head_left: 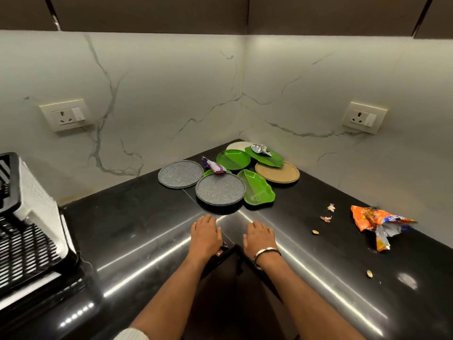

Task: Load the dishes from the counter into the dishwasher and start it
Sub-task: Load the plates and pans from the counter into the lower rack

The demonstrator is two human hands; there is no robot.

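Note:
Several dishes lie in the corner of the black counter [137, 217]: two grey speckled plates [220, 190] [180, 173], green leaf-shaped dishes [257, 188] [232, 159] [266, 157], a tan round plate [278, 173] and a white plate [237, 146] at the back. A purple wrapper [213, 166] lies between the grey plates, and a crumpled foil wrapper [261, 149] sits on the rear green dish. My left hand [206, 235] and my right hand [261, 238] rest flat on the counter's front edge, holding nothing, just short of the nearest grey plate.
An orange snack packet [377, 224] lies at the right with peel scraps [327, 218] and nut bits [369, 273] around it. A black-and-white dish rack [27, 231] stands at the left. Wall sockets [66, 115] [364, 117] sit on the marble backsplash.

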